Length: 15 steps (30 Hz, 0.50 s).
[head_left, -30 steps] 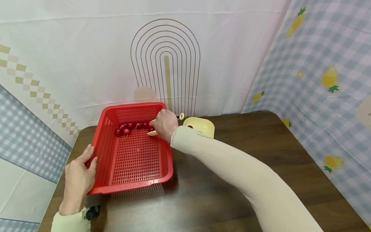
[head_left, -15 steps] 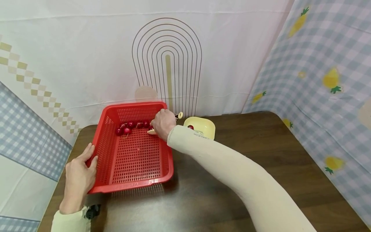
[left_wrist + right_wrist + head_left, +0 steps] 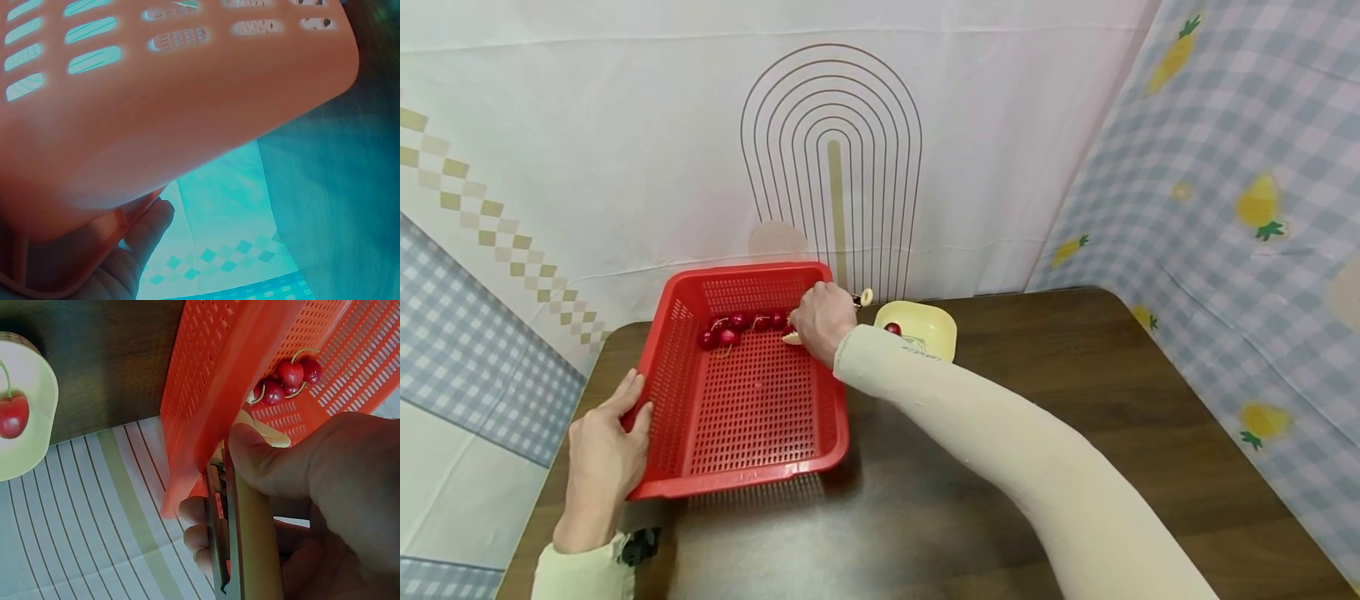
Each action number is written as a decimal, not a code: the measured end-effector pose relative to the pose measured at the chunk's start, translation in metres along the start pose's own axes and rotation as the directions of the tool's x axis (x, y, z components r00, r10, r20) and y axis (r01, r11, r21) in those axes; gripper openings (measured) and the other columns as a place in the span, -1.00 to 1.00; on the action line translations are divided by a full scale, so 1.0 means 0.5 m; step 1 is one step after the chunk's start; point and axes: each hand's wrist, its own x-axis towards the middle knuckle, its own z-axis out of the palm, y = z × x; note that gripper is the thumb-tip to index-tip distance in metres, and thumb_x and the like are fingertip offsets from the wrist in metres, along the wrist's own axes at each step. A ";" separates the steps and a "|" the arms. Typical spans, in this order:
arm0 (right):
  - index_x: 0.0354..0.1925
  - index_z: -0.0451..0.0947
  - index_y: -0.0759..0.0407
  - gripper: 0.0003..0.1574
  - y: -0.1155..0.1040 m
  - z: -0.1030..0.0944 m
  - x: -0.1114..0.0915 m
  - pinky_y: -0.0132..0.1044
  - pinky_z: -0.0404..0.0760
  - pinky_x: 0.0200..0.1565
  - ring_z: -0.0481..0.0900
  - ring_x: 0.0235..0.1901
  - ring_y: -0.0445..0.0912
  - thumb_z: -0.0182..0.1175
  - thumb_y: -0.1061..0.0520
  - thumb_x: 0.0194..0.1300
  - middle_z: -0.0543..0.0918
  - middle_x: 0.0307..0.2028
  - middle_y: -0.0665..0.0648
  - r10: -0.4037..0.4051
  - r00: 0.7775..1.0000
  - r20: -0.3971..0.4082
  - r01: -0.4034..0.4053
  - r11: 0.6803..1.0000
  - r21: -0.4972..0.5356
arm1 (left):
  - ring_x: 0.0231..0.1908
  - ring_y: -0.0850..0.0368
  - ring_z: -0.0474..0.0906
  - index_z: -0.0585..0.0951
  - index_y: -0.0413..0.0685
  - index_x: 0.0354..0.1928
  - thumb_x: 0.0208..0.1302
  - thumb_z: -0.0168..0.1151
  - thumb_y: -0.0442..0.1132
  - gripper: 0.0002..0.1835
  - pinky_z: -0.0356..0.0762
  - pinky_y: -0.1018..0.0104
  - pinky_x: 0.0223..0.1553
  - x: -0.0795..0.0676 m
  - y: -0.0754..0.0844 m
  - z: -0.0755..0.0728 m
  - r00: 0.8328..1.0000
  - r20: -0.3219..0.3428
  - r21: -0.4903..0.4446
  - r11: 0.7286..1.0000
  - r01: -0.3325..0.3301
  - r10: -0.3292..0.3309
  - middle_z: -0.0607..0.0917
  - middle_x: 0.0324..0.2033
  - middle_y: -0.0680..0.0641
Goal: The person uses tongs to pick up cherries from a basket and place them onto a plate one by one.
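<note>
Cherries (image 3: 727, 338) are lying at far end of red plastic basket (image 3: 737, 482), L of cream-tipped tongs (image 3: 257, 540) I'm seeing R hand (image 3: 823, 321) gripping, w/ L hand (image 3: 604, 450), farther off, holding basket's L rim.

Wood-grain desk (image 3: 940, 533) spreading below right hand (image 3: 825, 319). Pale backdrop cloth (image 3: 1000, 150) hanging beyond hand, showing nested arch print (image 3: 831, 117) with olive stripe (image 3: 837, 208). Blue-white checked cloth (image 3: 1202, 258) with yellow fruit prints (image 3: 1257, 202) hanging to hand's right. Diamond band (image 3: 487, 238) slanting beyond left hand (image 3: 606, 454); checked panel (image 3: 475, 342) hanging to that hand's left.
</note>
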 end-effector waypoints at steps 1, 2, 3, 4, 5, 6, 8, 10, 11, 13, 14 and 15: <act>0.04 0.72 -0.23 -0.59 0.000 0.002 0.000 -0.29 0.65 0.06 0.61 -0.07 -0.10 -0.07 0.08 0.59 0.70 -0.15 -0.03 -0.001 1.000 -0.005 0.001 1.000 -0.002 | 0.27 -0.33 0.50 0.46 -0.14 0.40 0.44 0.21 -0.33 -0.49 0.48 -0.30 0.17 0.000 0.000 0.000 1.000 -0.001 0.001 1.000 0.000 0.000 0.48 0.39 -0.10; 0.02 0.72 -0.21 -0.59 0.001 0.003 -0.001 -0.29 0.65 0.06 0.60 -0.08 -0.10 -0.06 0.09 0.58 0.70 -0.16 -0.03 -0.004 1.000 -0.009 0.004 1.000 -0.004 | 0.27 -0.33 0.50 0.46 -0.13 0.40 0.44 0.21 -0.33 -0.49 0.48 -0.29 0.17 0.000 0.000 0.000 1.000 -0.001 0.001 1.000 0.002 -0.002 0.48 0.39 -0.09; 0.01 0.73 -0.20 -0.59 0.001 0.004 -0.002 -0.29 0.65 0.06 0.60 -0.08 -0.10 -0.07 0.09 0.58 0.69 -0.16 -0.03 -0.006 1.000 -0.014 0.006 1.000 -0.006 | 0.28 -0.32 0.50 0.46 -0.13 0.40 0.44 0.21 -0.32 -0.49 0.48 -0.29 0.17 0.000 0.001 0.000 1.000 -0.001 0.001 1.000 0.004 -0.004 0.48 0.39 -0.09; 0.00 0.73 -0.18 -0.59 0.001 0.006 -0.002 -0.28 0.65 0.07 0.60 -0.08 -0.10 -0.06 0.10 0.58 0.69 -0.16 -0.02 -0.008 1.000 -0.019 0.008 1.000 -0.009 | 0.28 -0.32 0.50 0.46 -0.13 0.40 0.44 0.21 -0.32 -0.49 0.49 -0.29 0.17 0.000 0.001 0.000 1.000 -0.001 0.002 1.000 0.006 -0.006 0.48 0.39 -0.09; -0.01 0.73 -0.17 -0.59 0.002 0.006 -0.003 -0.28 0.64 0.07 0.60 -0.08 -0.10 -0.07 0.10 0.58 0.69 -0.17 -0.02 -0.008 1.000 -0.023 0.008 1.000 -0.008 | 0.28 -0.31 0.50 0.46 -0.13 0.40 0.44 0.21 -0.32 -0.49 0.49 -0.28 0.17 0.000 0.001 0.000 1.000 -0.001 0.003 1.000 0.008 -0.008 0.48 0.39 -0.09; -0.03 0.73 -0.16 -0.59 0.003 0.007 -0.004 -0.28 0.65 0.06 0.60 -0.09 -0.10 -0.07 0.09 0.59 0.69 -0.17 -0.02 -0.006 1.000 -0.029 0.006 1.000 -0.008 | 0.28 -0.32 0.50 0.46 -0.13 0.40 0.44 0.21 -0.32 -0.49 0.48 -0.28 0.17 0.000 0.002 0.000 1.000 -0.001 0.002 1.000 0.009 -0.009 0.48 0.39 -0.09; -0.04 0.74 -0.14 -0.60 0.005 0.008 -0.006 -0.28 0.65 0.06 0.60 -0.10 -0.10 -0.05 0.10 0.57 0.69 -0.19 -0.02 -0.002 0.999 -0.036 0.002 1.000 -0.006 | 0.29 -0.32 0.49 0.46 -0.13 0.40 0.44 0.21 -0.32 -0.49 0.48 -0.29 0.18 0.000 0.002 0.001 1.000 0.000 0.001 1.000 0.012 -0.012 0.47 0.40 -0.09; -0.05 0.73 -0.13 -0.61 0.006 0.009 -0.007 -0.28 0.64 0.07 0.60 -0.10 -0.11 -0.06 0.09 0.58 0.68 -0.19 -0.02 0.001 0.999 -0.039 -0.002 1.000 -0.006 | 0.28 -0.32 0.49 0.46 -0.13 0.40 0.44 0.21 -0.32 -0.49 0.48 -0.29 0.18 0.000 0.003 0.001 1.000 -0.002 0.000 1.000 0.011 -0.011 0.48 0.39 -0.09; -0.05 0.73 -0.12 -0.61 0.007 0.009 -0.008 -0.28 0.64 0.08 0.60 -0.11 -0.11 -0.06 0.09 0.58 0.68 -0.19 -0.02 0.003 0.999 -0.042 -0.003 1.000 -0.006 | 0.28 -0.32 0.49 0.46 -0.13 0.40 0.44 0.21 -0.32 -0.49 0.48 -0.29 0.19 0.000 0.003 0.001 1.000 -0.003 -0.001 1.000 0.011 -0.011 0.48 0.39 -0.09; -0.03 0.73 -0.14 -0.61 0.008 0.009 -0.010 -0.28 0.63 0.08 0.59 -0.11 -0.12 -0.05 0.10 0.58 0.67 -0.19 -0.02 0.004 0.999 -0.042 -0.005 1.000 -0.010 | 0.28 -0.33 0.49 0.46 -0.14 0.40 0.44 0.21 -0.33 -0.49 0.47 -0.30 0.19 0.000 0.002 0.002 1.000 -0.005 -0.002 1.000 0.008 -0.008 0.48 0.39 -0.09; -0.03 0.73 -0.15 -0.61 0.008 0.009 -0.011 -0.29 0.63 0.08 0.59 -0.12 -0.12 -0.05 0.10 0.58 0.67 -0.19 -0.02 0.004 0.999 -0.043 -0.005 1.000 -0.013 | 0.28 -0.34 0.49 0.47 -0.14 0.39 0.44 0.21 -0.33 -0.50 0.48 -0.30 0.19 -0.001 0.002 0.002 1.000 -0.006 -0.002 1.000 0.005 -0.005 0.48 0.39 -0.09; -0.03 0.72 -0.16 -0.61 0.009 0.009 -0.011 -0.29 0.62 0.08 0.58 -0.13 -0.13 -0.06 0.10 0.58 0.67 -0.20 -0.02 0.002 0.999 -0.043 -0.003 1.000 -0.014 | 0.28 -0.34 0.49 0.47 -0.15 0.39 0.44 0.21 -0.33 -0.50 0.48 -0.30 0.19 -0.001 0.002 0.002 1.000 -0.007 -0.003 1.000 0.003 -0.003 0.48 0.39 -0.09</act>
